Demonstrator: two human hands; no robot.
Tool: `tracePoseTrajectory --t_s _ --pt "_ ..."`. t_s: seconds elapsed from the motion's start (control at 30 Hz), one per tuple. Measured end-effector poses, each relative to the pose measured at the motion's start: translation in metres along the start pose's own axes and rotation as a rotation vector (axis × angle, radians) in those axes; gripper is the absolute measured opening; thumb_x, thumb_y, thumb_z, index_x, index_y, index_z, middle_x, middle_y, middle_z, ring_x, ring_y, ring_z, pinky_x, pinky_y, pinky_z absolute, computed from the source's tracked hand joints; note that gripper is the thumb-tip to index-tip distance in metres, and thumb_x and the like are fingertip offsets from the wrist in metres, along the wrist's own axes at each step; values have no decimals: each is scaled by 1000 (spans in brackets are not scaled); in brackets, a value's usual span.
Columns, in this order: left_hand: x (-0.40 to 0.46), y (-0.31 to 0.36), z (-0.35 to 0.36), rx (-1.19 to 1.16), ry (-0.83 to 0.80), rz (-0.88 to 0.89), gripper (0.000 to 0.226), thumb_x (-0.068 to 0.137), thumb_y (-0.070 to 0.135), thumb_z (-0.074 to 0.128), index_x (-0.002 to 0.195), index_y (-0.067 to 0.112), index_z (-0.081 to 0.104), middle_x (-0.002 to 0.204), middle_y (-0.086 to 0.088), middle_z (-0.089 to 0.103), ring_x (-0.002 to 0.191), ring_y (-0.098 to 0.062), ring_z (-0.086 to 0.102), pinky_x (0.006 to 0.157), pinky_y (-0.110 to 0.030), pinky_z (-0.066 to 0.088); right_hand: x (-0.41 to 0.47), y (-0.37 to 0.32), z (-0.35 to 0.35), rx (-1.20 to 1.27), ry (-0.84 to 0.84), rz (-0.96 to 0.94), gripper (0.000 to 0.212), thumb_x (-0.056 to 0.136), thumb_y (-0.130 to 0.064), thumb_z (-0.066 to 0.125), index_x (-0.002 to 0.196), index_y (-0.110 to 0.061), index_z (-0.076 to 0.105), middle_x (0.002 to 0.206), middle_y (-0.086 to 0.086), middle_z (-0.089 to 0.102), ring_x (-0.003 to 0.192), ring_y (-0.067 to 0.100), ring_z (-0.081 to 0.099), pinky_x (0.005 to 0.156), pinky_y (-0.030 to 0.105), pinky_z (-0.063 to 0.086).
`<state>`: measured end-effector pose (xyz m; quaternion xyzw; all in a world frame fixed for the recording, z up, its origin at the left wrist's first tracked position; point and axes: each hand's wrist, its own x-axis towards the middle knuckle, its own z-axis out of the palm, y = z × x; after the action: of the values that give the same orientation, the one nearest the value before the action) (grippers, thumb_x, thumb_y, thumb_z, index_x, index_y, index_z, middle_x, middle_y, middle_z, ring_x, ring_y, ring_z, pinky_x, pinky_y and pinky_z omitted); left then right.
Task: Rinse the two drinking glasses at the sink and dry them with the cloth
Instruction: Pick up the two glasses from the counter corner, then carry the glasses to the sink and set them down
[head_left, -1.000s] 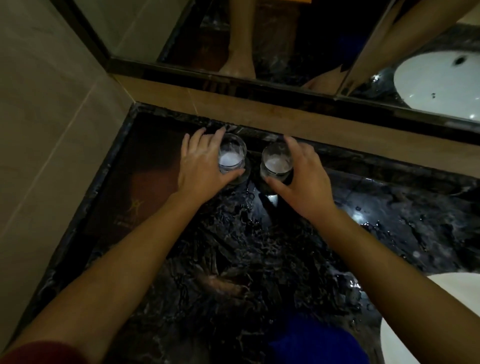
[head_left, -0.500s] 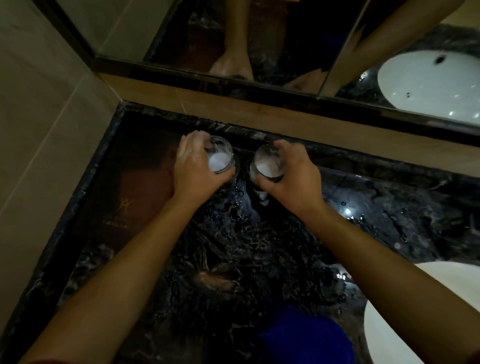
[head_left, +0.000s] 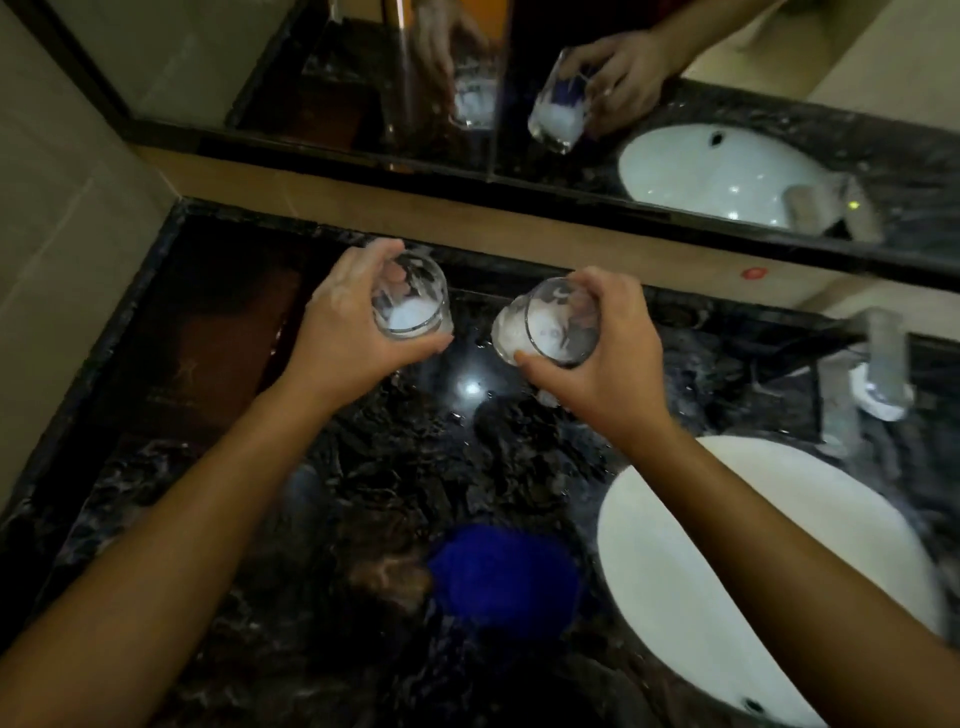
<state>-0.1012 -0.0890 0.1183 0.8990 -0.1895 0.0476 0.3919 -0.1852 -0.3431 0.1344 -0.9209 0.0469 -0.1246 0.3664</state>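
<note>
Above dark marble counter (head_left: 363, 493), both hands (head_left: 348, 338) (head_left: 608, 364) grip lifted glasses (head_left: 410, 301) (head_left: 550, 327).

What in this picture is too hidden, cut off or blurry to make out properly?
- Head view: the white stuff inside the left glass and right glass is too dim to identify.
- The faucet is motion-blurred; whether water runs cannot be told.
- The sink is cut off by the lower edge and crossed by the right forearm.
- The blue cloth is dark and soft, so its shape is unclear.
</note>
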Motion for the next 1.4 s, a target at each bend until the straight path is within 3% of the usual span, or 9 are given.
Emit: tracePoseTrajectory --t_s 0.2,0.33,0.47,0.7,0.87,0.93,1.17,1.33,1.4 --pt "-39 63 -3 -36 -8 83 97 66 60 84 144 14 49 125 -6 61 105 -20 66 93 -43 58 -66 13 -67 -21 67 -13 77 70 -44 84 132 -13 51 124 4 50 108 1 45 84 5 38" --pt "-75 119 10 -52 -22 120 99 65 58 90 144 13 49 127 -7 61 108 -14 65 95 -34 58 -114 28 -119 -7 89 -51 76 69 -37 88 130 -10 53 123 8 52 110 9 49 88 7 39" --pt "-114 169 32 -53 -28 134 94 63 46 91 141 10 52 125 -7 62 105 -8 63 94 -10 49 -162 45 -167 41 85 -86 75 68 -41 84 130 -11 53 121 8 54 110 19 56 94 30 51" --pt "-174 223 72 -99 -104 158 93 65 41 92 142 13 50 126 -7 61 108 -8 62 96 -17 52 -238 87 -214 144 68 -31 76 66 -36 89 131 -20 53 124 -1 51 111 13 61 93 45 56" --pt "-202 236 99 -89 -192 188 92 64 46 94 139 17 50 122 -3 61 107 -16 64 90 -34 57 -288 113 -223 171 64 87 79 63 -37 90 131 -20 53 125 -1 53 110 11 63 94 41 56" --pt "-214 239 111 -106 -221 198 90 65 50 88 140 18 49 124 -2 60 108 -18 64 85 -34 57 -308 120 -225 145 72 123 79 63 -36 90 131 -18 53 123 0 53 108 10 63 94 38 56" --pt "-263 240 158 -154 -299 149 90 64 38 96 139 19 50 126 0 60 109 -13 63 94 -31 54 -371 145 -231 71 52 232 79 62 -39 89 131 -19 55 121 0 53 106 12 63 93 32 56" --pt "-292 252 191 -130 -292 140 93 62 38 97 139 16 51 124 -2 60 105 -14 62 89 -27 53 -393 185 -243 32 43 255 77 65 -28 93 130 -19 54 119 0 53 103 8 60 87 6 43" --pt "-299 257 205 -105 -286 119 92 64 42 94 141 16 50 124 1 60 103 -10 60 86 -27 53 -395 205 -252 21 39 257 76 64 -27 93 130 -20 55 118 -1 52 101 9 59 86 2 40"
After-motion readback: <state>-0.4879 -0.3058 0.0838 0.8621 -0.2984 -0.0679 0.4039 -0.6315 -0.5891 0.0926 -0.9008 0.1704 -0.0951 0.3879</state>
